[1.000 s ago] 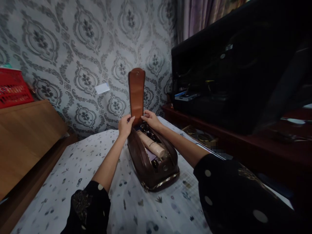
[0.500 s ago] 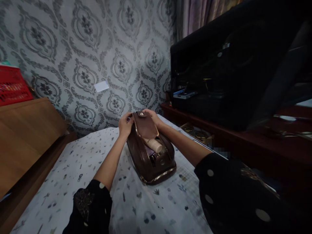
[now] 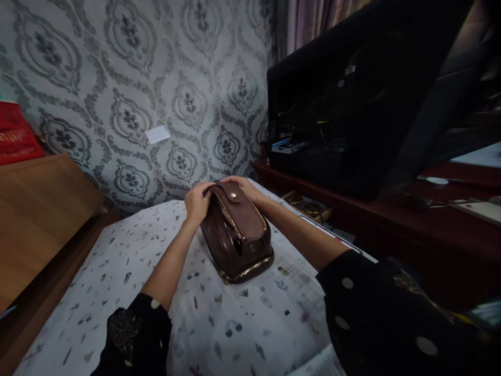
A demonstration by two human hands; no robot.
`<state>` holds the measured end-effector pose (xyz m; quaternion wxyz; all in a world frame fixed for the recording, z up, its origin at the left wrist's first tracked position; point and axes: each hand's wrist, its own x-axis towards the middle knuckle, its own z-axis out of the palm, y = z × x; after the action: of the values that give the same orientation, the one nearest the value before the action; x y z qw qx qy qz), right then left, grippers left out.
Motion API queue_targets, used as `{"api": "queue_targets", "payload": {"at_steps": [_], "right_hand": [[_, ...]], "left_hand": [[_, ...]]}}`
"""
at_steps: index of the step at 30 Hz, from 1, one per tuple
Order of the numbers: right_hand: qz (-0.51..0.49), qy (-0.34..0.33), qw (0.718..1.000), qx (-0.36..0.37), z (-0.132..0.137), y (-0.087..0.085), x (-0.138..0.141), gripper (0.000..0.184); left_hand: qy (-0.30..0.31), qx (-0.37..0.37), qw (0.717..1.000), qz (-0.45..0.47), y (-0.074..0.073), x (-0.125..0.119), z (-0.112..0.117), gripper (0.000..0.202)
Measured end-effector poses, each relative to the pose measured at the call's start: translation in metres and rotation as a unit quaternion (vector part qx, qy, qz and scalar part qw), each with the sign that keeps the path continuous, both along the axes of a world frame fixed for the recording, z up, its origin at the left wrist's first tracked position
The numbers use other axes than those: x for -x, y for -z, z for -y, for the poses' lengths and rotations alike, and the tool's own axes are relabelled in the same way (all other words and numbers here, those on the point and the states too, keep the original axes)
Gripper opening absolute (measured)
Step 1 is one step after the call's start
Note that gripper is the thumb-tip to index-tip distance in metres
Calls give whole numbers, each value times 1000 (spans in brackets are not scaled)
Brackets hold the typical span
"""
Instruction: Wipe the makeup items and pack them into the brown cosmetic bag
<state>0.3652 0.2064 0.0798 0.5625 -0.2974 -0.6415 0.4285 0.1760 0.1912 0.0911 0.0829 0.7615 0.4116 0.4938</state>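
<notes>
A brown leather bag (image 3: 214, 244) with gold zippers rests on the printed white bedding. Its top panel (image 3: 245, 213), edged with zipper teeth and fitted with a strap and a gold snap (image 3: 234, 195), lies down over the opening. A dark gap shows along the panel's left side, toward the near end. My left hand (image 3: 197, 202) is closed around the bag's far left edge, its thumb by the panel's rim. Across the far right edge my right hand (image 3: 246, 188) curls its fingers, their tips partly hidden behind the bag.
White bedding (image 3: 152, 230) with small prints lies under the bag. At left stands a wooden cabinet (image 3: 43, 209) with a red bag (image 3: 18, 133) on it. To the right, a large black TV (image 3: 332, 115) sits on a dark red stand, above an open drawer (image 3: 309, 204).
The bag's top panel has swung down toward me over the opening, covering the cream-capped tube seen before. Both hands stay at the bag's far end. The view has shifted slightly.
</notes>
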Motion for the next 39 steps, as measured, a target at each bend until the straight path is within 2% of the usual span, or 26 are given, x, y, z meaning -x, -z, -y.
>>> {"api": "queue_targets", "payload": {"at_steps": [4, 9, 13, 20, 26, 32, 39], "right_hand": [[5, -3, 1000, 3, 12, 2, -2, 27], [12, -3, 1000, -2, 24, 3, -5, 32], [15, -1, 1000, -8, 35, 6, -7, 33], [11, 27, 999, -32, 64, 17, -11, 32], [49, 89, 989, -106, 88, 31, -13, 32], [66, 159, 974, -147, 106, 47, -11, 30], [56, 172, 971, -159, 108, 51, -10, 29]], "left_hand": [[7, -8, 1000, -26, -1, -2, 11, 25], [-46, -31, 997, -59, 1, -5, 27, 27], [-63, -48, 996, -32, 5, -9, 40, 25], [-42, -82, 995, 31, 14, -16, 70, 27], [-41, -107, 993, 35, 23, -22, 99, 29], [-38, -138, 989, -32, 34, -23, 125, 35], [-2, -200, 968, -148, 38, -16, 138, 47]]}}
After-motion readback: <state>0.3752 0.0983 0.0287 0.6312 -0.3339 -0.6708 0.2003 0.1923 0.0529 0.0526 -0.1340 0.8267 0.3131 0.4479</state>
